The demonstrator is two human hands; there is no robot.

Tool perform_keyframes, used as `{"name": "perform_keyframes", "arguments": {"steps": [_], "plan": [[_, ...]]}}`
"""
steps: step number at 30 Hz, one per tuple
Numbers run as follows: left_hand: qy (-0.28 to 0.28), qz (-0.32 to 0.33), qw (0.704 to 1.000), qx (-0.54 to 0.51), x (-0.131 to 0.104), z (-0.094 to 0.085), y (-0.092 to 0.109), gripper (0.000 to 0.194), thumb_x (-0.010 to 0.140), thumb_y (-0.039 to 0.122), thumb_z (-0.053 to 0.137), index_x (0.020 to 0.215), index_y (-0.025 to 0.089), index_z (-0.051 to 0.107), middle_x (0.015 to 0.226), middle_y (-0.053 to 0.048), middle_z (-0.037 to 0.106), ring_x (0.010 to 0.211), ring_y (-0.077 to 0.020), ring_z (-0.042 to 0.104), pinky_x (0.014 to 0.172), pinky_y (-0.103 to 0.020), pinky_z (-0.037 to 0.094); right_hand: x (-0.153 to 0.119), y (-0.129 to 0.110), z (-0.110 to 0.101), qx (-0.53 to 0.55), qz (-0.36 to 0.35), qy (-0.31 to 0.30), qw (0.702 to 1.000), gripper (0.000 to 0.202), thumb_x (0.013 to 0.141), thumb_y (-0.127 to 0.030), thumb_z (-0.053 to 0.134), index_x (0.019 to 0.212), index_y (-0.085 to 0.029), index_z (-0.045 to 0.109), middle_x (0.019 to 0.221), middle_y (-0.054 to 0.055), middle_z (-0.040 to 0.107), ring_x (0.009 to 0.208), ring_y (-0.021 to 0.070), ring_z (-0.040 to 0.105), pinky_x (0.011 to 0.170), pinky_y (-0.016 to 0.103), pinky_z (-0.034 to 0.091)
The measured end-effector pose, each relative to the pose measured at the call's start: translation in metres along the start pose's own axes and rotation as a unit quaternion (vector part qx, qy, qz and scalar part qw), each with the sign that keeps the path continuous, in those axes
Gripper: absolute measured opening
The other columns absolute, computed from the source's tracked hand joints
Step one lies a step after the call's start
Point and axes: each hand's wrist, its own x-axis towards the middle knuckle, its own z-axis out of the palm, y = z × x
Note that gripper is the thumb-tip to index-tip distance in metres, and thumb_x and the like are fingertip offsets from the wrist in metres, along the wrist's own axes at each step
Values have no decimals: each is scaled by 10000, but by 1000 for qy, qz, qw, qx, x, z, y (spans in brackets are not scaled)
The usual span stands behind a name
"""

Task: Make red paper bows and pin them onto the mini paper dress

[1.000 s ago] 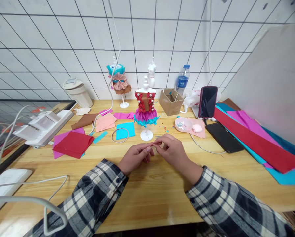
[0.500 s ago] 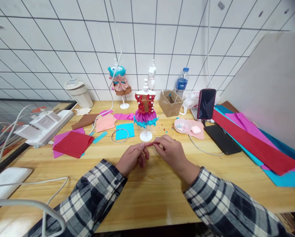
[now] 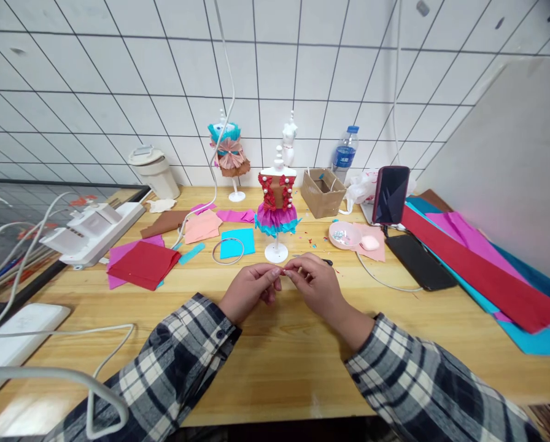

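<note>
My left hand (image 3: 251, 288) and my right hand (image 3: 315, 285) meet fingertip to fingertip low over the table, both closed in a pinch. Between them shows a tiny bit of red paper (image 3: 283, 271), mostly hidden by the fingers. Just behind stands a small white dress form (image 3: 277, 252) wearing a brown bodice with red bows and pearl beads, above a purple and turquoise ruffled skirt (image 3: 277, 222). A dark handle-like end (image 3: 327, 262) sticks out behind my right hand; the rest of it is hidden.
Left lie red paper squares (image 3: 143, 267), a blue square (image 3: 245, 242) and a metal ring (image 3: 228, 251). To the right are a pink dish of beads (image 3: 344, 234), a phone (image 3: 390, 195), a black slab (image 3: 422, 261) and long paper strips (image 3: 482, 264). A cardboard box (image 3: 323, 195) stands behind.
My fingertips have come closer together, and less of the red piece shows between them. The whole view has shifted slightly; the dress form stands as before.
</note>
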Motion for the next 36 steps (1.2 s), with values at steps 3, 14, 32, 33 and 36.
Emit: {"name": "perform_keyframes", "arguments": {"steps": [3,14,32,33,36], "plan": [[2,-6,1000,-23,-2,1,2,293,729,408,692,809,131,637,603,32,570,436,-49,493,404,-155,379,-2,-5,5,58,51,4,997,86,828,-255,590,807,-189,642,753,-4,581,563,86,471,578,229,399],[-15,-16,998,-59,-4,-3,2,284,738,393,691,793,117,653,660,-2,612,491,-62,531,465,-172,428,-4,-8,8,82,73,3,994,96,827,-272,594,810,-190,641,763,-8,584,548,83,441,571,229,383],[40,16,999,-27,-6,10,1,259,750,386,670,773,136,608,625,30,578,487,-64,518,484,-184,413,-7,-9,17,199,182,36,962,152,751,-333,649,779,-184,652,704,-12,576,469,69,392,456,211,360],[40,15,999,-31,-6,10,1,261,755,389,665,769,136,604,624,30,575,492,-65,520,485,-184,413,-7,-8,17,189,175,36,966,143,746,-325,655,776,-185,654,697,-16,574,470,69,393,465,212,365],[29,3,998,-50,-6,8,0,281,768,406,649,749,130,600,630,26,569,503,-63,513,487,-182,410,-5,-6,15,137,141,38,980,91,734,-281,665,752,-191,662,695,-19,581,492,72,413,514,218,386]]}}
